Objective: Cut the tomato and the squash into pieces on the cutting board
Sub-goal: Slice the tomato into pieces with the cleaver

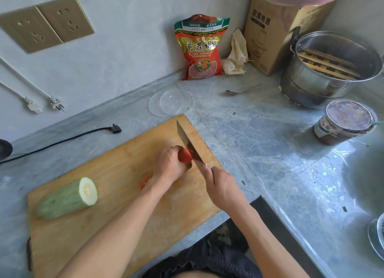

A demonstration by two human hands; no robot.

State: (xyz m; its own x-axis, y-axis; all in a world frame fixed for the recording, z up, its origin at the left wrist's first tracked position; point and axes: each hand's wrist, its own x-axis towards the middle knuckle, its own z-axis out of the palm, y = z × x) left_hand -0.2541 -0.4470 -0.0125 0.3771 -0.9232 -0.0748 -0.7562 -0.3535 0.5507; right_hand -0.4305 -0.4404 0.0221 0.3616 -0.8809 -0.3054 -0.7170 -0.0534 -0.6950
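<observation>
head view: steel pot (324,74) holding wooden slats, clear plastic lid (170,103) bare beyond cutting board (116,186); left hand (170,163) curled over tomato (184,155) on board, right hand (220,186) gripping cleaver (188,145) against it, squash (68,197) lying apart at board's left end.

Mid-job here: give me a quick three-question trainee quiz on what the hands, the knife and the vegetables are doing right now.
1. True or false: the squash has already been cut into small pieces.
2. Which hand grips the knife? A) left hand B) right hand C) neither
3. Fill in: the left hand holds the ____ against the cutting board.

Key:
1. False; it lies as one large chunk with a single cut end, apart from both hands.
2. B; the blade is down on the tomato.
3. Tomato.
</observation>
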